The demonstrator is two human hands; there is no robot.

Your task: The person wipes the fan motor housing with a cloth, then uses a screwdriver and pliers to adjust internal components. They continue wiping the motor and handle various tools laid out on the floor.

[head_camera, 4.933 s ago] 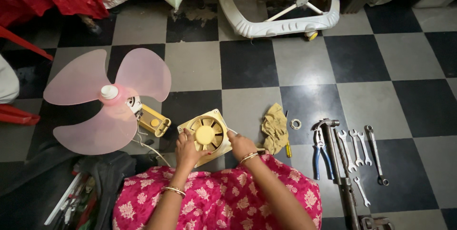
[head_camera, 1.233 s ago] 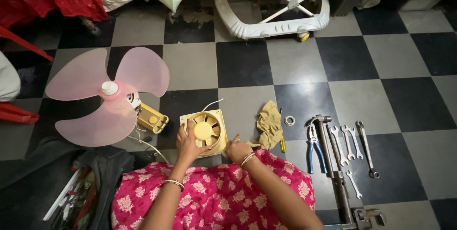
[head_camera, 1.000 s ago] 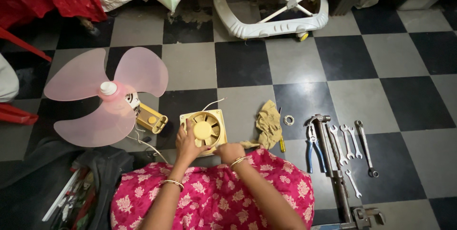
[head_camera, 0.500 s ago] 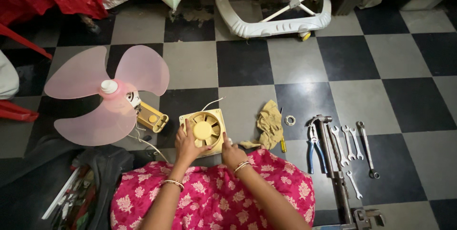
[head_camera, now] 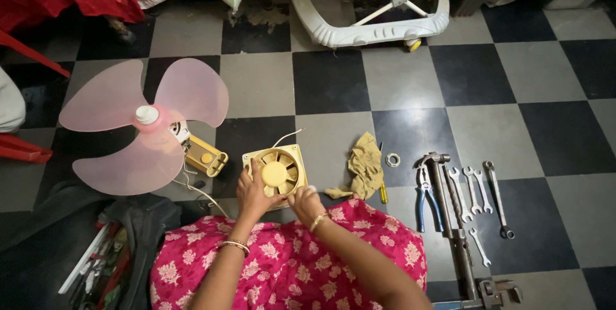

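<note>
Cream plastic: small square fan housing (head_camera: 276,174) on the checkered floor (head_camera: 333,85), against the knees.
Left grip (head_camera: 252,192): fingers wrapped on housing's left edge.
Right grip (head_camera: 306,202): now drawn back to the lower right corner, pinch unclear.
Nearby: translucent pink fan blade (head_camera: 144,124), crumpled tan rag (head_camera: 364,166), steel spanners (head_camera: 478,185).

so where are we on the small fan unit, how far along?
Done: the pink blade lies detached on the floor beside a yellow part, and spanners and pliers are laid out on the right. In hand: the left hand steadies the square cream fan while the right hand works at its near edge; what it grips is hidden. Left: the parts remain apart, and a loose nut sits by the rag.
</note>
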